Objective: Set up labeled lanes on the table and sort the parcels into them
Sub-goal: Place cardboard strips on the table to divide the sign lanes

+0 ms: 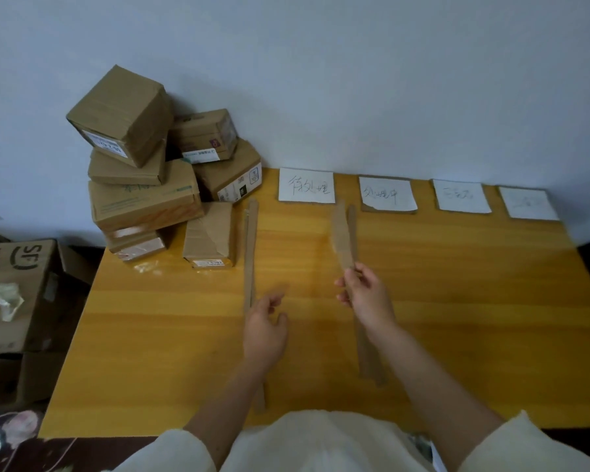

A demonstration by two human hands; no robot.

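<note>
While right hand (365,294) pinches strip (342,238) — four labels (306,185).

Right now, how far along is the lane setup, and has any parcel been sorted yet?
Done: four handwritten label cards sit along the table's far edge, and one cardboard divider strip lies left of the first card. In hand: the right hand pinches a blurred second strip between the first two cards; another strip lies under that arm. The left hand holds nothing. Left: more dividers, and all parcels remain stacked at the left corner.
</note>
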